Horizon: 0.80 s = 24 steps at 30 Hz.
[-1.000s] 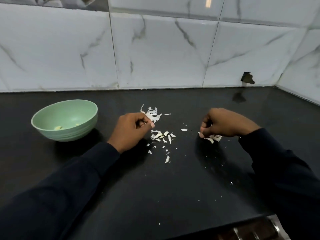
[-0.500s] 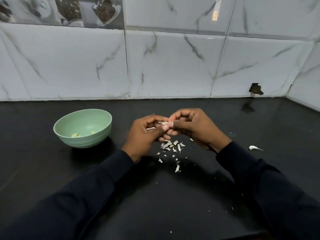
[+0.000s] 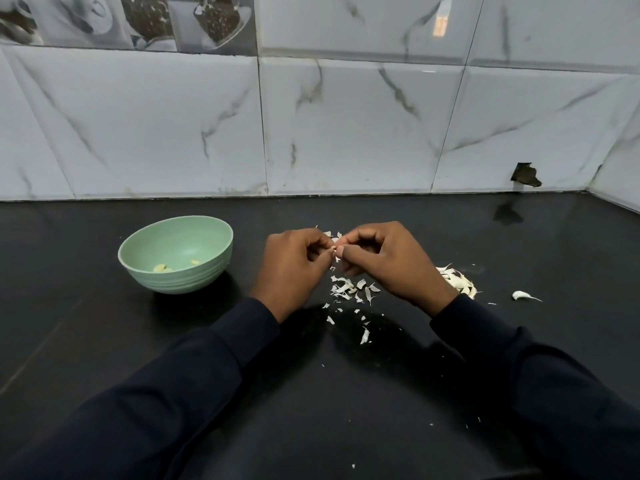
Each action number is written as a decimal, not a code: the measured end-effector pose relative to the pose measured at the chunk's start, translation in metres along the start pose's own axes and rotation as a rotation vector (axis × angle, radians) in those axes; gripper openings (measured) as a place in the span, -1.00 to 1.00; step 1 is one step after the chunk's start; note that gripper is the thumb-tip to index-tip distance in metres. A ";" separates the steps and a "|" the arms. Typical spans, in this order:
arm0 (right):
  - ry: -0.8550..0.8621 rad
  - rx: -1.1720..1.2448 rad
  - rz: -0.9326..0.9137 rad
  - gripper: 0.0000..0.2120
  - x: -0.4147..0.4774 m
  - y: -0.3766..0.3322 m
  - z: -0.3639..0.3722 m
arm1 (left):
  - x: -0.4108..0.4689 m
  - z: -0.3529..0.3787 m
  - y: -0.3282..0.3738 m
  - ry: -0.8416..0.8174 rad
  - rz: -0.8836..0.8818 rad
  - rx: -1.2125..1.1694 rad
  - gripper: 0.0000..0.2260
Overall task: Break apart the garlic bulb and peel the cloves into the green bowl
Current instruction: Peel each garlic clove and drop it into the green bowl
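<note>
Over the black counter my left hand and my right hand meet fingertip to fingertip, both pinching one small garlic clove that is mostly hidden between them. The green bowl stands to the left of my left hand with a few peeled cloves at its bottom. A heap of unpeeled cloves lies just right of my right wrist, and a single clove lies farther right.
White scraps of garlic skin are scattered on the counter below and behind my hands. A marble-tiled wall closes the back and right corner, with a dark broken hole low on the right.
My right hand left the clove heap at the right and came to my left hand in the middle. Both now pinch one clove together. The view has shifted, so the bowl sits more to the right.
</note>
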State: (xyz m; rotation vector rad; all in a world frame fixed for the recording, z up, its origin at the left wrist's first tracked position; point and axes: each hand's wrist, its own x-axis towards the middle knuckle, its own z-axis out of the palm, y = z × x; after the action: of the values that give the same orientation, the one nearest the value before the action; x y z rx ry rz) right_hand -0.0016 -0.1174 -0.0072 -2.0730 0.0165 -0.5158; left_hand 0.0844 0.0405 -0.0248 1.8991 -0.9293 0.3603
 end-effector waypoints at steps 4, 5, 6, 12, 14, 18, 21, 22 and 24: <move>0.027 -0.155 -0.020 -0.94 -0.002 -0.001 -0.001 | -0.001 0.002 0.000 -0.026 0.109 0.150 -0.93; 0.032 -0.181 -0.021 -0.92 -0.002 -0.002 -0.002 | -0.002 0.003 0.000 -0.034 0.138 0.185 -0.93; 0.036 -0.206 -0.020 -0.90 -0.002 -0.003 -0.002 | -0.002 0.004 0.001 -0.039 0.166 0.212 -0.92; 0.093 -0.297 -0.039 -0.85 -0.004 -0.003 0.002 | -0.004 0.009 0.007 -0.049 0.273 0.216 -0.92; 0.110 -0.297 -0.054 -0.84 -0.005 -0.004 0.004 | -0.005 0.008 0.007 -0.049 0.282 0.209 -0.91; 0.091 -0.145 -0.007 -0.83 -0.006 -0.002 0.004 | -0.002 0.002 0.005 -0.045 0.183 0.058 -0.87; 0.074 0.090 0.073 -0.85 -0.001 0.002 0.002 | -0.001 -0.001 0.005 -0.066 0.071 -0.093 -0.86; 0.072 0.145 0.090 -0.85 0.001 0.003 0.001 | -0.001 -0.001 0.006 -0.076 0.032 -0.148 -0.86; 0.069 0.215 0.109 -0.82 0.002 0.005 0.002 | -0.001 -0.001 0.008 -0.086 -0.010 -0.211 -0.87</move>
State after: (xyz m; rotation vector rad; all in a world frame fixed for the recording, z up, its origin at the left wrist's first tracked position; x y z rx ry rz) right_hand 0.0019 -0.1187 -0.0114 -1.8333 0.1089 -0.4995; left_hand 0.0780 0.0401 -0.0202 1.7360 -0.9744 0.1681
